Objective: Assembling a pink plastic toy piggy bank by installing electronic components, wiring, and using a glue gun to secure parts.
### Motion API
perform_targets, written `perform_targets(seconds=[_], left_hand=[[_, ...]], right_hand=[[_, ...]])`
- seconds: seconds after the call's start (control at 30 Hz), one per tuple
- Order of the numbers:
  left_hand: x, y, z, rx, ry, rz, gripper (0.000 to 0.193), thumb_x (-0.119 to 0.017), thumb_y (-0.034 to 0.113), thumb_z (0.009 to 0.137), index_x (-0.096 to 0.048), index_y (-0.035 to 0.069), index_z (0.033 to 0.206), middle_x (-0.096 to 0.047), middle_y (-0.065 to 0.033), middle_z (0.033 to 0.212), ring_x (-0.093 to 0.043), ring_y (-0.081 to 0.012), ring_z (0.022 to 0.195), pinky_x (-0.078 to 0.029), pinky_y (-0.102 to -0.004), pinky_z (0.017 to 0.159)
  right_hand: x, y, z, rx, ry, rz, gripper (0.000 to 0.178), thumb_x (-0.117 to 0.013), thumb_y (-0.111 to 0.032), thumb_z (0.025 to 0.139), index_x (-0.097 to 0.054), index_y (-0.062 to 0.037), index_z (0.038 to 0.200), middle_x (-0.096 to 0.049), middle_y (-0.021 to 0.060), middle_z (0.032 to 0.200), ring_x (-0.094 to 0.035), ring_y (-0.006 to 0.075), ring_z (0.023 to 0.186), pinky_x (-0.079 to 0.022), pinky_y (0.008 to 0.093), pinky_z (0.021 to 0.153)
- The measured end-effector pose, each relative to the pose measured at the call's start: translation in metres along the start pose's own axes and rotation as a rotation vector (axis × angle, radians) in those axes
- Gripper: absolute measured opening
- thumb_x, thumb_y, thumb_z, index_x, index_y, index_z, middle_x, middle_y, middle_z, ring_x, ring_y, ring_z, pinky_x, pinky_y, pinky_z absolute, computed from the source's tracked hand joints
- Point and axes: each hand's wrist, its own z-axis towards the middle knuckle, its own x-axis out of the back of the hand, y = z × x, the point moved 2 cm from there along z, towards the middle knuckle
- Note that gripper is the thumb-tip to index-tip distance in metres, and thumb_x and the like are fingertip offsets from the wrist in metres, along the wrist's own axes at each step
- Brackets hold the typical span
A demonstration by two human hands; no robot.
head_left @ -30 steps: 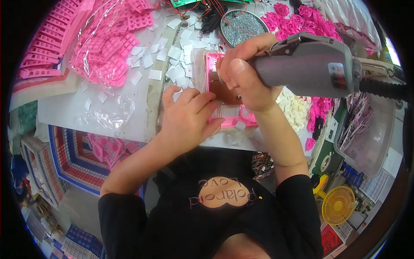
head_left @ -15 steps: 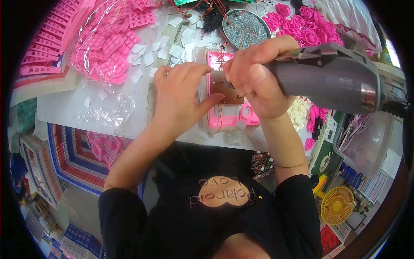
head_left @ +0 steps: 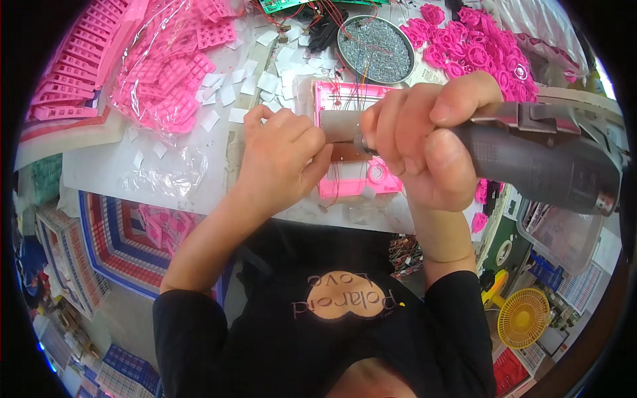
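Note:
My right hand (head_left: 431,142) is wrapped round a dark grey electric screwdriver (head_left: 544,156), held nearly level with its nose pointing left. Under that nose lies a brown circuit board (head_left: 346,152) inside an open pink plastic casing (head_left: 348,188) with thin wires. Whether the bit touches a screw cannot be seen. At the casing's left edge is my left hand (head_left: 279,159), its fingers curled in and the thumb drawn close to them; what they may hold is hidden. Behind the casing stands a round dish of small metal screws (head_left: 375,50).
White square pieces (head_left: 269,81) lie scattered behind my left hand. Bagged pink parts (head_left: 156,86) are at the left, pink rose-shaped parts (head_left: 474,50) at the back right. Green circuit boards (head_left: 285,5) with red wires sit at the far edge. A yellow fan (head_left: 524,318) stands lower right.
My right hand and the screwdriver have shifted right and slightly toward me. My left hand has drawn its thumb back from over the board and curled its fingers.

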Motion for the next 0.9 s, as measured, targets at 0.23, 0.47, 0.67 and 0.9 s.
perform_targets(seconds=[0.23, 0.47, 0.67, 0.9], left_hand=[[-0.002, 0.003, -0.001, 0.023, 0.088, -0.153, 0.017, -0.078, 0.011, 0.08, -0.066, 0.016, 0.09, -0.065, 0.0036, 0.079, -0.063, -0.0171, 0.079, -0.033, -0.0443, 0.092], [-0.001, -0.002, -0.005, -0.005, 0.077, -0.094, 0.022, -0.082, 0.014, 0.076, -0.069, 0.016, 0.093, -0.068, 0.0037, 0.085, -0.064, -0.0175, 0.081, -0.033, -0.0452, 0.095], [0.0, 0.007, -0.01, 0.069, -0.007, 0.024, 0.028, -0.082, 0.031, 0.076, -0.072, 0.015, 0.097, -0.068, 0.0025, 0.106, -0.061, -0.0172, 0.099, -0.031, -0.0534, 0.103], [-0.009, 0.018, -0.027, 0.043, -0.144, 0.051, 0.035, -0.076, 0.037, 0.083, -0.073, 0.016, 0.111, -0.064, 0.0044, 0.115, -0.056, -0.0186, 0.103, -0.026, -0.0527, 0.106]], right_hand=[[-0.003, 0.003, -0.003, -0.009, 0.01, -0.043, 0.023, -0.063, -0.021, 0.099, -0.044, -0.0131, 0.11, -0.049, -0.0001, 0.065, -0.047, 0.0129, 0.054, -0.048, 0.0347, 0.063], [-0.006, 0.01, -0.003, 0.004, 0.01, -0.079, 0.027, -0.065, -0.02, 0.096, -0.043, -0.0124, 0.109, -0.048, 0.0007, 0.063, -0.046, 0.013, 0.052, -0.047, 0.0338, 0.06], [0.013, 0.039, 0.0, 0.06, 0.054, -0.24, 0.023, -0.062, -0.011, 0.095, -0.043, -0.0101, 0.108, -0.049, 0.0029, 0.062, -0.047, 0.0139, 0.051, -0.047, 0.035, 0.058], [0.008, 0.063, 0.004, 0.04, 0.056, -0.229, 0.02, -0.062, -0.005, 0.094, -0.044, -0.0058, 0.102, -0.051, 0.006, 0.064, -0.046, 0.0123, 0.05, -0.042, 0.0309, 0.049]])
